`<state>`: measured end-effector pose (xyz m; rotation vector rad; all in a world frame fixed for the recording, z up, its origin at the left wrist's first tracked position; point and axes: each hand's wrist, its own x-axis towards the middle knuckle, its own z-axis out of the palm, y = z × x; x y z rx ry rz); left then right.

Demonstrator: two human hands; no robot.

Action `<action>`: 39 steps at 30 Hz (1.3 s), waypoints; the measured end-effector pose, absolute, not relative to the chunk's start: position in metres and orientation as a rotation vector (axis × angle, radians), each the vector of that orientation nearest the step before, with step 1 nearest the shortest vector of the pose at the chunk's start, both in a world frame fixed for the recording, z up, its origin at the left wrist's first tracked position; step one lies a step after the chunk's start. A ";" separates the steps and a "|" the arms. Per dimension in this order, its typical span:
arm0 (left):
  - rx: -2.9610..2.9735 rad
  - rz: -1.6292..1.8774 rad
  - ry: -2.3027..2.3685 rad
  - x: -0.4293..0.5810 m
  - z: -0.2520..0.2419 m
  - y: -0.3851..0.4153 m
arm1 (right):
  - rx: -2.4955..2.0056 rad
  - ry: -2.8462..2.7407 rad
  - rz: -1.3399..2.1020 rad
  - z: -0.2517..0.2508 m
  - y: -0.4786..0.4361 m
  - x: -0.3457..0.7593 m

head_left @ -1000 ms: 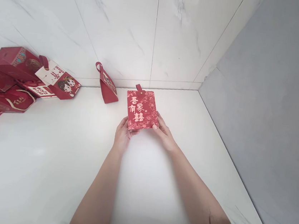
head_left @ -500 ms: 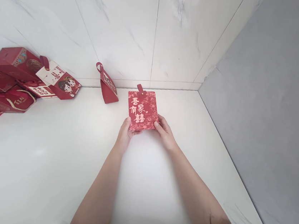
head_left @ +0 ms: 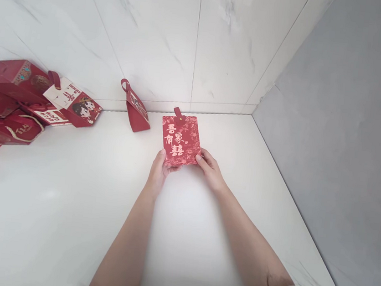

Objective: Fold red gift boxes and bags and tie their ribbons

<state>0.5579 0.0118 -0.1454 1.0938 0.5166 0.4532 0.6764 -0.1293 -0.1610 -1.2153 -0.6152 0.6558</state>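
Observation:
Between my two hands is a red gift box (head_left: 182,140) with pink flower print, pale Chinese characters and a short strap at its top edge. My left hand (head_left: 162,167) grips its lower left corner, thumb on the front face and fingers underneath. At the lower right corner, my right hand (head_left: 209,167) pinches it with the thumb in front and fingers behind. The box's back and underside are hidden. A triangular red box (head_left: 138,115) with a loop handle stands to the left, apart from my hands.
Several red boxes and bags pile up at the far left, among them a box with cartoon figures (head_left: 83,110), a dark red box (head_left: 19,78) and a bag with rope handles (head_left: 23,129). Marbled wall (head_left: 158,33) rises behind the white table (head_left: 64,225); a grey wall (head_left: 341,146) borders the right.
The whole view has shifted very slightly, with objects appearing a little further left. Both hands keep the same hold on the box.

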 end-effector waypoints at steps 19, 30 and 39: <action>1.089 0.462 0.520 0.558 -0.147 0.013 | -1.231 -0.609 0.660 -0.162 -0.129 0.677; 1.103 0.447 0.523 0.559 -0.148 0.014 | -1.251 -0.599 0.659 -0.160 -0.129 0.676; 1.098 0.451 0.528 0.559 -0.147 0.013 | -1.243 -0.597 0.660 -0.161 -0.129 0.676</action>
